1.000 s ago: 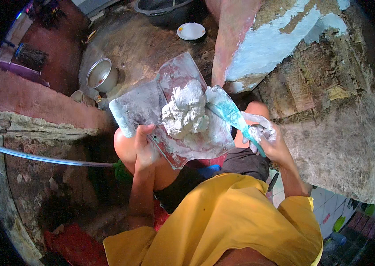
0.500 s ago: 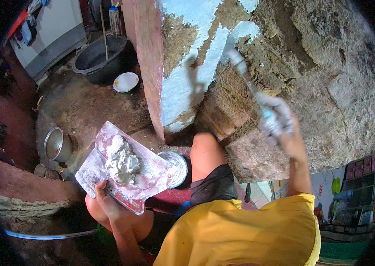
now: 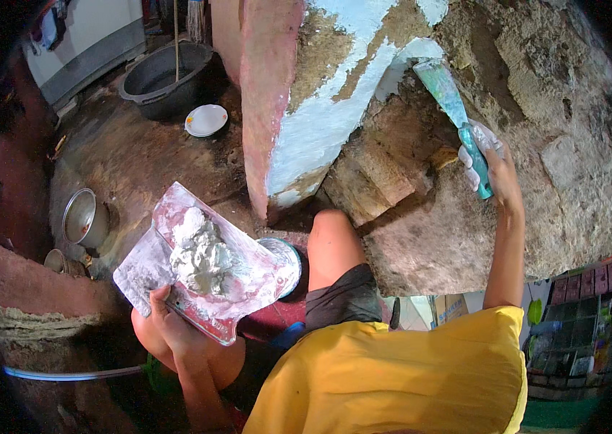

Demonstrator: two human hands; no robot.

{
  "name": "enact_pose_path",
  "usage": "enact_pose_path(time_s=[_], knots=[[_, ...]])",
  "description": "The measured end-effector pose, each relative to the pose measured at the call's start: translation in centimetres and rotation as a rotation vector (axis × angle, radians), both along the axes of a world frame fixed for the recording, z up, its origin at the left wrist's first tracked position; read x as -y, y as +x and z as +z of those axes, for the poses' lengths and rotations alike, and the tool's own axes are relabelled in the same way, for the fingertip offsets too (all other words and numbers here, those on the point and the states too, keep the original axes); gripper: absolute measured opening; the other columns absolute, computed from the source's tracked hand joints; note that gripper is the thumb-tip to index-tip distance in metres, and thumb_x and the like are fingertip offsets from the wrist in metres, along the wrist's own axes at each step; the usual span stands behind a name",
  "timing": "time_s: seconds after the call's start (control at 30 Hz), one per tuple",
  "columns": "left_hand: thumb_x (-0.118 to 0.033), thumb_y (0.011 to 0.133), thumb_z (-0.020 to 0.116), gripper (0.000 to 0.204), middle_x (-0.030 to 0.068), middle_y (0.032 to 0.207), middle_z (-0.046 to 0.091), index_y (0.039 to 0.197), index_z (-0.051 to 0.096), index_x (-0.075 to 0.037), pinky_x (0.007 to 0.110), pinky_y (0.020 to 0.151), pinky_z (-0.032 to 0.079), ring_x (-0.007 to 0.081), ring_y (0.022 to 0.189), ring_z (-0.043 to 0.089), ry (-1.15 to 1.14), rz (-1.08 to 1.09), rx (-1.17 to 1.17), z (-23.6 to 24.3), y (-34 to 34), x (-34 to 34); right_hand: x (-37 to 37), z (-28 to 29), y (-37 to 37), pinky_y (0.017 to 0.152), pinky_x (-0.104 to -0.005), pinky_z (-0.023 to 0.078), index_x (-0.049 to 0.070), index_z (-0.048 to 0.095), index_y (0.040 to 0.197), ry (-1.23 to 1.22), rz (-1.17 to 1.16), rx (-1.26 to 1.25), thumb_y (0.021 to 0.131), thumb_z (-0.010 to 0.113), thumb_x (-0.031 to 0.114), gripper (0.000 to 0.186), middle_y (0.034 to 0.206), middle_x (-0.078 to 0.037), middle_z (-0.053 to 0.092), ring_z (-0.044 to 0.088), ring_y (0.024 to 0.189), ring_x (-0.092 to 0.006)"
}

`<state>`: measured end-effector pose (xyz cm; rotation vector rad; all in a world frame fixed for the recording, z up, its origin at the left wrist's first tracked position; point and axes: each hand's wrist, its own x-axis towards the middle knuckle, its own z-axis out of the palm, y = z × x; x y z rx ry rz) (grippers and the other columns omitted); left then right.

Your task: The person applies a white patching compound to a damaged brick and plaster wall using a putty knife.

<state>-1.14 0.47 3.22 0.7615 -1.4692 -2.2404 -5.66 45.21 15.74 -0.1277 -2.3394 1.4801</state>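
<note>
One putty knife [image 3: 442, 90] has its teal handle wrapped in the fingers of the right hand [image 3: 498, 163], its blade extending past them, up and left, to the white coating [image 3: 313, 145] on the one rough wall [image 3: 537, 217]; I cannot tell whether it touches. The left hand [image 3: 173, 329] grips one smeared board [image 3: 139, 267] by its near edge, thumb on top, other fingers mostly hidden, with one mound of white putty [image 3: 201, 253] just beyond the thumb. Farther off are one white plate [image 3: 206, 120], one dark basin [image 3: 161, 101] and one metal pot [image 3: 96, 224].
</note>
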Motion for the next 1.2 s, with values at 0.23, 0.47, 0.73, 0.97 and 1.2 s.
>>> enact_pose_path(time_s=[0.23, 0.47, 0.73, 0.97, 1.2], knots=[[-0.021, 0.069, 0.063, 0.042, 0.0107, 0.087, 0.059, 0.100, 0.053, 0.005, 0.033, 0.067, 0.045, 0.0206, 0.073, 0.056, -0.006, 0.023, 0.012, -0.8, 0.1, 0.4, -0.9, 0.6, -1.2, 0.043, -0.0214, 0.040, 0.001, 0.053, 0.112, 0.041, -0.099, 0.089, 0.088, 0.045, 0.016, 0.029, 0.071, -0.003, 0.059, 0.050, 0.048, -0.0083], [-0.022, 0.069, 0.064, 0.039, 0.0098, 0.085, 0.059, 0.096, 0.054, 0.005, 0.032, 0.064, 0.045, 0.0196, 0.071, 0.056, 0.126, -0.068, -0.099, -0.1, 0.0, -0.3, 0.4, 1.4, -1.2, 0.041, -0.0211, 0.040, 0.002, 0.050, 0.118, 0.184, 0.030, 0.053, 0.088, 0.044, 0.012, 0.033, 0.070, -0.003, 0.058, 0.049, 0.049, -0.0066], [-0.021, 0.069, 0.063, 0.040, 0.0100, 0.088, 0.058, 0.098, 0.053, 0.005, 0.033, 0.066, 0.045, 0.0205, 0.073, 0.056, 0.176, -0.105, -0.094, -0.7, 0.1, -0.1, 3.3, 2.2, -1.1, 0.037, -0.0186, 0.037, 0.007, 0.051, 0.120, 0.219, -0.088, -0.096, 0.090, 0.043, 0.009, 0.031, 0.062, 0.000, 0.054, 0.046, 0.043, -0.0052], [-0.019, 0.069, 0.062, 0.040, 0.0108, 0.087, 0.058, 0.099, 0.053, 0.006, 0.033, 0.066, 0.045, 0.0211, 0.072, 0.056, 0.290, -0.130, -0.114, -0.2, 0.1, -0.5, 2.6, 2.2, -0.8, 0.038, -0.0185, 0.036, 0.011, 0.054, 0.119, 0.325, -0.173, -0.022, 0.090, 0.049, 0.021, 0.031, 0.060, 0.002, 0.050, 0.043, 0.043, -0.0040], [-0.022, 0.068, 0.062, 0.042, 0.0104, 0.087, 0.058, 0.099, 0.054, 0.005, 0.032, 0.066, 0.045, 0.0202, 0.071, 0.056, 0.095, -0.028, -0.085, -0.2, 0.0, -0.3, 1.0, 0.6, -1.6, 0.036, -0.0214, 0.034, 0.000, 0.054, 0.114, 0.606, -0.250, -0.129, 0.083, 0.053, 0.006, 0.031, 0.060, 0.000, 0.053, 0.044, 0.042, -0.0051]])
